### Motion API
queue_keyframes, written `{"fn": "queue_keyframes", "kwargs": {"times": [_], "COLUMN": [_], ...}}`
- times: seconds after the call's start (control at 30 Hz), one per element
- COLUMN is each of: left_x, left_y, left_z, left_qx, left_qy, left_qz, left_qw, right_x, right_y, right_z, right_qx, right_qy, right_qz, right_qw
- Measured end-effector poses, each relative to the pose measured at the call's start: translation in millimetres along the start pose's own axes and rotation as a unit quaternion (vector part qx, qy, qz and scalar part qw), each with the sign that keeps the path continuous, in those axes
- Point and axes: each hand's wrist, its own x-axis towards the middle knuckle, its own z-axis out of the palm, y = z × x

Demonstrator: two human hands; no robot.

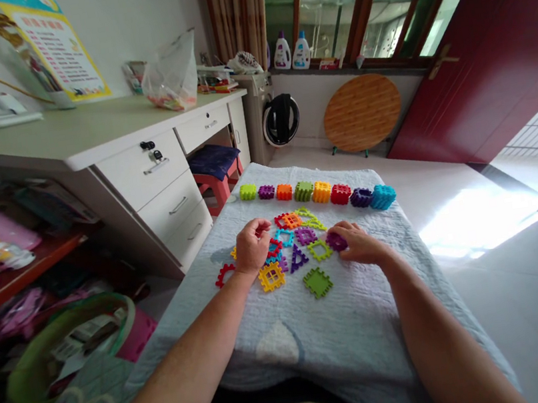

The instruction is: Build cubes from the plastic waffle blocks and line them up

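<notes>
Toothed plastic pieces lie loose on a cloth-covered table, among them a yellow window piece (271,277), a dark purple triangle (298,258), a solid green square (318,282) and a lime frame (319,250). My left hand (253,245) is over the left side of the pile, its fingers curled together; what they hold, if anything, is hidden. At the right of the pile, my right hand (357,242) has its fingers on a purple piece (336,241). Behind the pile stands a row of stacked pieces, from a lime stack (248,192) to a blue stack (382,196).
The table's pale blue cloth (368,321) is wrinkled. To the left are a white desk (106,128) with drawers and a basket (17,380). A pink stool (219,187), a washing machine (259,119) and a round wooden board (361,112) stand beyond the table.
</notes>
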Motion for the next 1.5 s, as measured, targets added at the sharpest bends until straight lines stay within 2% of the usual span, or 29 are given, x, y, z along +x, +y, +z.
{"fn": "queue_keyframes", "kwargs": {"times": [0.13, 0.23, 0.33, 0.47, 0.7, 0.93, 1.23, 1.5], "left_x": [0, 0, 0, -1, -1, -2, -2, -2], "left_y": [1, 2, 4, 4, 5, 7, 9, 9], "left_z": [0.7, 1.0, 0.7, 0.2, 1.0, 0.7, 1.8, 1.3], "left_qx": [-0.003, -0.005, -0.007, -0.006, 0.005, 0.007, 0.006, 0.005], "left_qy": [0.002, -0.003, -0.006, -0.001, -0.006, -0.008, -0.015, -0.014], "left_qz": [0.0, 0.004, 0.004, 0.002, 0.008, 0.008, 0.003, 0.006], "left_qw": [1.0, 1.0, 1.0, 1.0, 1.0, 1.0, 1.0, 1.0], "right_x": [4, 13, 24, 35, 37, 40, 43, 39], "right_y": [-6, -23, -43, -59, -58, -63, -63, -61], "right_z": [1, 9, 20, 29, 31, 29, 31, 30], "right_qx": [0.042, 0.072, 0.064, 0.02, 0.01, -0.024, -0.028, -0.011], "right_qy": [0.081, 0.162, 0.191, 0.17, 0.125, 0.081, 0.088, 0.096], "right_qz": [-0.012, -0.033, -0.044, -0.034, -0.033, 0.021, 0.026, 0.062], "right_qw": [0.996, 0.984, 0.979, 0.985, 0.992, 0.996, 0.995, 0.993]}}
